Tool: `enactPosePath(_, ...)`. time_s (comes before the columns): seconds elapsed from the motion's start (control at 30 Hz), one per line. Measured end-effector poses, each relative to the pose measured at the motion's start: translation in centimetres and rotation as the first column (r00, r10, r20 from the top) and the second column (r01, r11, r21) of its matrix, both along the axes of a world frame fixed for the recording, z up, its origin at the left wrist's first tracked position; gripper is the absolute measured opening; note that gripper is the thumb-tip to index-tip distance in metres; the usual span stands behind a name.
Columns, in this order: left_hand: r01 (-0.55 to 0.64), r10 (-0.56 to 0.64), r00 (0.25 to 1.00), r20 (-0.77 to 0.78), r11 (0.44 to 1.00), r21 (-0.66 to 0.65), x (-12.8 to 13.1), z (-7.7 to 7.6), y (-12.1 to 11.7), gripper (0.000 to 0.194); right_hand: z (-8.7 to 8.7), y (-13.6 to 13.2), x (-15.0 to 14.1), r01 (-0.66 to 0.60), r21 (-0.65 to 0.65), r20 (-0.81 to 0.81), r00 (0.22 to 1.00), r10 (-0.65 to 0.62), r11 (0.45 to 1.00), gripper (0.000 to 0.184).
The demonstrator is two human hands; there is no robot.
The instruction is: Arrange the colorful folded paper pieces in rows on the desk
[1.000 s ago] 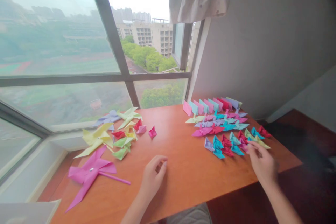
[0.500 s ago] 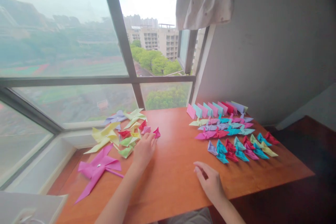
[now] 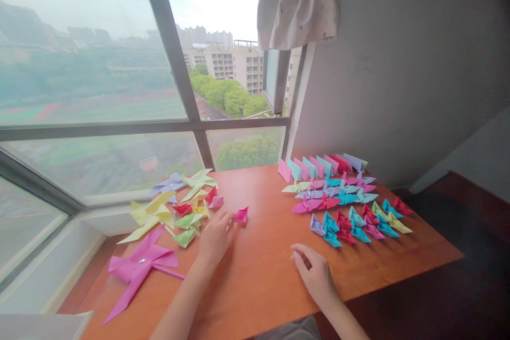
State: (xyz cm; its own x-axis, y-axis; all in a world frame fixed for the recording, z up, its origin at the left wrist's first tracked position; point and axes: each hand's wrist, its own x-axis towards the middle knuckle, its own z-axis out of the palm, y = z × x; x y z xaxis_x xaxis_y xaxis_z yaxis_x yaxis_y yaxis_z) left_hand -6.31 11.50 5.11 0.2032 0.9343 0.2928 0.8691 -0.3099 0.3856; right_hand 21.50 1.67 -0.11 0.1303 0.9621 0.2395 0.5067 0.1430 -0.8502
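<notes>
Head view: left hand (image 3: 215, 239) at magenta folded paper (image 3: 241, 215).
Fingers half-curled, hold unclear; right hand (image 3: 316, 276) loosely curled, empty. Pinch lightly.

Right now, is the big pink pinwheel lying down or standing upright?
The big pink pinwheel lies down: its blades spread over the tabletop, and its stick rests along it.

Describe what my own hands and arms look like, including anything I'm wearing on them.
Your left hand and right hand are bare, without gloves; no ring shows. Both forearms are slim and uncovered, with no sleeve, watch or bracelet in view.
</notes>
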Motion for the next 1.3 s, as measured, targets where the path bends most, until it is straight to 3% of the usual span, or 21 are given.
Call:
enactPosePath(0.23, 0.222, -0.196, 0.932, 0.306, 0.974, -0.051, 2.6, -0.3, -4.3, 0.021, 0.7, 0.5, -0.7, -0.102, 0.026, 0.062, 0.993, 0.100, 0.994, 0.023)
enactPosePath(0.4, 0.304, -0.244, 0.905, 0.350, 0.944, -0.127, 3.7, -0.5, -6.5, 0.022, 0.9, 0.3, -1.8, -0.169, 0.061, 0.061, 0.984, 0.166, 0.984, 0.022)
enactPosePath(0.6, 0.361, -0.288, 0.880, 0.377, 0.922, -0.139, 4.1, -0.8, -7.5, 0.024, 1.1, -0.1, -2.3, -0.225, 0.093, 0.071, 0.973, 0.219, 0.970, 0.018)
enactPosePath(0.9, 0.414, -0.318, 0.848, 0.424, 0.897, -0.156, 4.2, -0.4, -7.7, 0.023, 3.8, -1.2, -0.8, -0.402, 0.099, 0.278, 0.889, 0.363, 0.910, 0.023)
enactPosePath(1.0, 0.381, -0.278, 0.856, 0.435, 0.909, -0.168, 3.7, -0.9, -7.5, 0.023, 4.4, -1.2, 1.7, -0.298, 0.164, 0.294, 0.925, 0.242, 0.940, 0.024)
enactPosePath(1.1, 0.342, -0.248, 0.871, 0.424, 0.926, -0.162, 3.1, -1.7, -7.4, 0.021, 5.0, -0.8, 6.3, -0.035, 0.248, 0.304, 0.952, -0.043, 0.968, 0.021)
enactPosePath(1.2, 0.323, -0.237, 0.880, 0.411, 0.934, -0.152, 2.8, -2.3, -7.3, 0.020, 6.0, -0.6, 12.8, 0.229, 0.314, 0.339, 0.879, -0.335, 0.921, 0.025)
enactPosePath(1.3, 0.321, -0.238, 0.885, 0.401, 0.935, -0.153, 2.9, -2.4, -7.2, 0.020, 6.7, -0.8, 19.9, 0.420, 0.366, 0.384, 0.744, -0.546, 0.830, 0.034)
